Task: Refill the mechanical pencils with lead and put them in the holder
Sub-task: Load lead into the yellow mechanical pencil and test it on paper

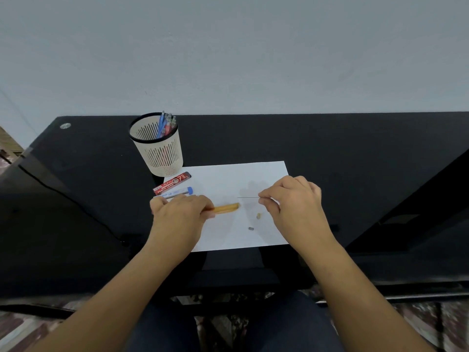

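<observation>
I have the right hand point(294, 201) pinching one thin lead point(247, 197) between thumb and forefinger, its free end pointing left toward the open end of the orange pencil point(227, 207). The left hand point(180, 212) grips that pencil by its other half, fingers curled round the barrel, low over the white paper point(228, 179). I judge this to be the loading step. The lead tip is near the barrel mouth but a little above it and not lined up, so the next move calls for a small, steady drop and a straight push, with no bending. A small beige piece point(258, 216) and a small grey piece point(251, 228), probably the pencil's cap parts, lie on the paper just below the right hand. A red lead case point(172, 183) and a blue-capped tube point(177, 192) lie just behind the left hand. The holder point(158, 148) stands beyond them at the paper's far left corner, with several pencils point(165, 125) in it. The black table point(355, 148) gives open room to the right, and the paper's near edge lies close to the table's front edge
</observation>
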### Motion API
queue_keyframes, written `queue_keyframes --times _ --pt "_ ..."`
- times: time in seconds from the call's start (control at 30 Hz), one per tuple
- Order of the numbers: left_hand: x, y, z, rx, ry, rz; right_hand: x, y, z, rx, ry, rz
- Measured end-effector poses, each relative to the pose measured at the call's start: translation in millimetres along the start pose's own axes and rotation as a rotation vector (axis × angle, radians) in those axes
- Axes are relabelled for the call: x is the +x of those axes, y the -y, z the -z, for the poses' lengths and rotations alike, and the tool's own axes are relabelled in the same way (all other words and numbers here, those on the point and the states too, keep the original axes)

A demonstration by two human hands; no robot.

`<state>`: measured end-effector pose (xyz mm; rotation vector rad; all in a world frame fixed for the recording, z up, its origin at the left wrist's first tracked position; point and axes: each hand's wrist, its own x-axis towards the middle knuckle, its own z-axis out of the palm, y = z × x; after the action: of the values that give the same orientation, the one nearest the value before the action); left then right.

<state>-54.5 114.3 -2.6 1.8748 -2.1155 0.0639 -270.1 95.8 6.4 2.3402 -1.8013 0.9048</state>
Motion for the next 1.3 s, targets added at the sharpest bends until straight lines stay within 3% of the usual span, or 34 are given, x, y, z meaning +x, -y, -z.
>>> queue_keyframes --times 0.43,1.3 --pt "-7 19 11 -0.028 -0.150 -0.035 -2 10 3 0.025 -0.039 0.047" --pt "-9 20 10 -0.038 -0.152 -0.015 -1 13 5 0.029 0.011 0.037"
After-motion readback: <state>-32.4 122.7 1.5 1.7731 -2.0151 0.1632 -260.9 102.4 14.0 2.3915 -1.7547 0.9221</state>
